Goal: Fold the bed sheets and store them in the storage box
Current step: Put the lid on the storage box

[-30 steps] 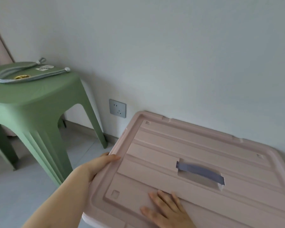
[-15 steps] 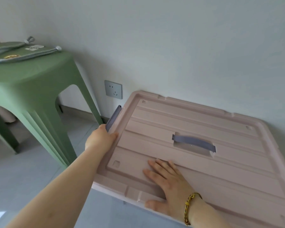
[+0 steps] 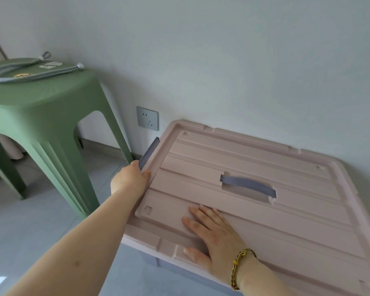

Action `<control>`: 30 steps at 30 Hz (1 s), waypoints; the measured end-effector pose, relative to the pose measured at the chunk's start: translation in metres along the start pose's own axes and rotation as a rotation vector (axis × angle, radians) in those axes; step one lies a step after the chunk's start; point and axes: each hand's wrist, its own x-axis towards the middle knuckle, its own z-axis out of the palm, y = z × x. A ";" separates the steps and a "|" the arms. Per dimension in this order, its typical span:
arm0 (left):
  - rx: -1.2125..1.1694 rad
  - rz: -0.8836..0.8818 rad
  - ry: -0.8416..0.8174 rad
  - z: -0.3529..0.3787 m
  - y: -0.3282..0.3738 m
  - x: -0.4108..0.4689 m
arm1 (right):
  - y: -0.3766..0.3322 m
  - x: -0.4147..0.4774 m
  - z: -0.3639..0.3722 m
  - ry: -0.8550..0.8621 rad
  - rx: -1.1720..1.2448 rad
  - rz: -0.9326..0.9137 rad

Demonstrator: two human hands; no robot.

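Observation:
A storage box stands on the floor against the wall, closed by a pale pink lid (image 3: 265,159) with a grey-blue carry handle (image 3: 248,184) in its middle. A grey-blue side latch (image 3: 149,153) is flipped up at the lid's left edge. My left hand (image 3: 129,181) grips the lower end of that latch, thumb on the lid's rim. Flat on the lid's near left part rests my right hand (image 3: 212,233), fingers straight, a braided bracelet on the wrist. No bed sheets show in view.
A green plastic stool (image 3: 41,116) stands left of the box, with a grey cord (image 3: 30,71) lying on its seat. A wall socket (image 3: 147,118) sits low on the white wall between stool and box. Grey floor tiles (image 3: 26,231) lie at the near left.
My left hand went from resting on the lid's left rim to gripping the side latch, which has swung up. My right hand slid further onto the lid and stays flat.

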 end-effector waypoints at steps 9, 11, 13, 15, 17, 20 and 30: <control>0.012 -0.013 0.019 0.003 0.005 -0.003 | 0.000 0.001 -0.001 0.002 0.076 0.001; 0.056 0.049 0.055 0.002 0.005 -0.006 | 0.003 0.001 -0.002 0.033 0.109 -0.003; 0.096 0.171 0.146 0.005 0.008 -0.015 | 0.003 0.001 -0.006 0.130 0.094 0.010; 0.013 0.283 0.173 0.017 0.019 -0.037 | 0.004 0.001 -0.007 0.329 0.137 0.031; -0.093 0.382 0.071 0.033 0.038 -0.064 | 0.009 0.000 -0.006 0.505 0.161 0.108; -0.086 0.555 -0.095 0.059 0.093 -0.088 | 0.049 -0.016 -0.014 0.647 0.167 0.290; 0.251 0.740 -0.168 0.107 0.160 -0.110 | 0.220 -0.118 -0.049 0.193 0.514 1.369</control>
